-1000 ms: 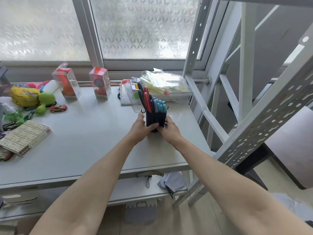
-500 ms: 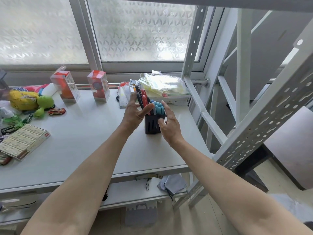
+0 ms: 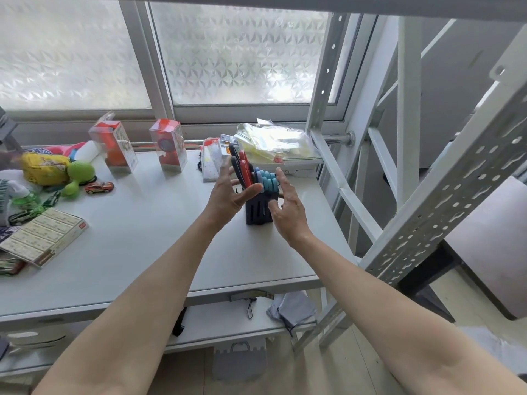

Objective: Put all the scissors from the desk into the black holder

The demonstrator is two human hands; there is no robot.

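The black holder [image 3: 258, 210] stands near the desk's [image 3: 148, 252] right edge, packed with red, black and blue-handled scissors [image 3: 256, 176]. Left hand [image 3: 228, 192] and right hand [image 3: 286, 208] flank it, fingers spread, holding nothing.

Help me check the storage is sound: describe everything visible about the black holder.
The black holder is a dark, plastic-looking block with vertical slots down its front, standing upright on the white desk near its right end. Scissors with red, black and blue handles stick up from it. The left hand and right hand flank it, fingers spread.
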